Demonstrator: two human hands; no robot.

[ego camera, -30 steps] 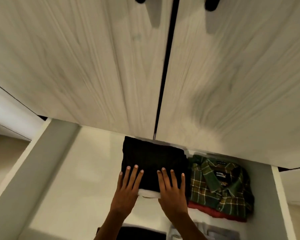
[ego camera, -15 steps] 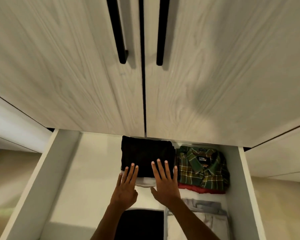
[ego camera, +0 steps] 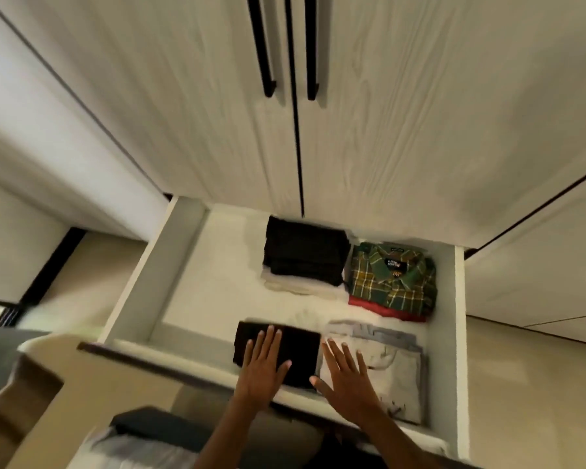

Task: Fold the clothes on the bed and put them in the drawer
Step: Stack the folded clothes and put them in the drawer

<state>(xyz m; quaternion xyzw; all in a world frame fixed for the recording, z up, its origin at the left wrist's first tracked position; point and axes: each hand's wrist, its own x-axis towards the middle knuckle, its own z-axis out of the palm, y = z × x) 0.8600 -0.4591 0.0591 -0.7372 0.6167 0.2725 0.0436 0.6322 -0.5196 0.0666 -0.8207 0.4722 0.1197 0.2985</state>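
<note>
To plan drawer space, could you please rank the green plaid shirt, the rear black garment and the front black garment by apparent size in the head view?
1. Green plaid shirt and rear black garment: too alike to rank.
2. Front black garment: smallest, though the left hand covers part.

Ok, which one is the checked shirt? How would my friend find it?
Look in the open white drawer under the wardrobe doors. In its far right corner lies the folded plaid shirt. It is the only patterned thing, green with yellow lines, lying on something red, beside a plain black pile.

both hands [ego camera: 305,370] withdrawn off black stack [ego camera: 305,253]
</note>
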